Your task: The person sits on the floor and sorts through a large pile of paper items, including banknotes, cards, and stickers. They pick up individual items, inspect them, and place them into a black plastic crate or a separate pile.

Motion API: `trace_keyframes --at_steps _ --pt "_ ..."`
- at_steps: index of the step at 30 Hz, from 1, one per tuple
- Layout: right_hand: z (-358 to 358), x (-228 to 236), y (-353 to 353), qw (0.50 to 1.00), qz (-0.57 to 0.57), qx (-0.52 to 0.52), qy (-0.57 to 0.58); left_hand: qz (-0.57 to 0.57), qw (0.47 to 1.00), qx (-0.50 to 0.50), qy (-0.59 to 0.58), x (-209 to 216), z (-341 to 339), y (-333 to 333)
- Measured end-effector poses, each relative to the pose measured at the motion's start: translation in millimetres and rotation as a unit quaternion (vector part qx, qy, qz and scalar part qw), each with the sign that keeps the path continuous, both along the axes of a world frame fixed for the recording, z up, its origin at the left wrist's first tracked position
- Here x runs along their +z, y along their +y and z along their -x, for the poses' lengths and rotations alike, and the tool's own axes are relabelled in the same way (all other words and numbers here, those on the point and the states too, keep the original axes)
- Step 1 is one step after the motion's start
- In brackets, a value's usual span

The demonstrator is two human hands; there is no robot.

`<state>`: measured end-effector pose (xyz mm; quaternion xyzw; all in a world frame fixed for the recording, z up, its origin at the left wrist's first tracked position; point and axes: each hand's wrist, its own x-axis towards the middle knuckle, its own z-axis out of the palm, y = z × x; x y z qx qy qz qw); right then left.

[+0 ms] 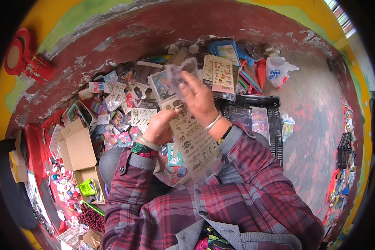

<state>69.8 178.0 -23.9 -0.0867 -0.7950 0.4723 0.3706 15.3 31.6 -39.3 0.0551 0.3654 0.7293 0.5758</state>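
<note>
My left hand pinches the left edge of a long, pale temporary tattoo sheet printed with dark skulls and lettering. The sheet slants over my lap, and its lower end is blurred. A crumpled grey cloth is bunched in the fingers of my right hand, just above the sheet's upper part. Whether the cloth touches the sheet I cannot tell. Beside the cloth, at the sheet's top end, shows a clear-wrapped piece with a blue picture. Part of it is covered by the cloth and my hand.
A black plastic crate holding packs stands at my right. More tattoo sheets are stacked ahead. Loose cards and packets spread to the left, near an open cardboard box and white baskets. A white plastic bag lies far right.
</note>
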Motion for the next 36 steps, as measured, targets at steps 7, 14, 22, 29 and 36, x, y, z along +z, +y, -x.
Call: trace_keyframes --at_steps 7,14,22,29,36 --pt "-4 21 -15 0.961 -0.276 0.026 0.016 -0.019 0.993 -0.019 0.115 -14 -10 0" --pt "6 3 38 0.994 -0.06 -0.087 0.012 -0.061 0.993 -0.048 0.086 0 -9 -3" --pt "2 -1 53 0.989 0.088 -0.109 -0.055 -0.063 0.992 -0.053 0.091 14 -10 -9" --pt "-6 25 -15 0.984 -0.16 0.035 0.069 -0.052 0.997 0.035 0.048 -3 -2 -7" --pt "3 4 16 0.975 -0.211 -0.051 0.054 -0.061 0.995 0.082 0.011 19 1 -7"
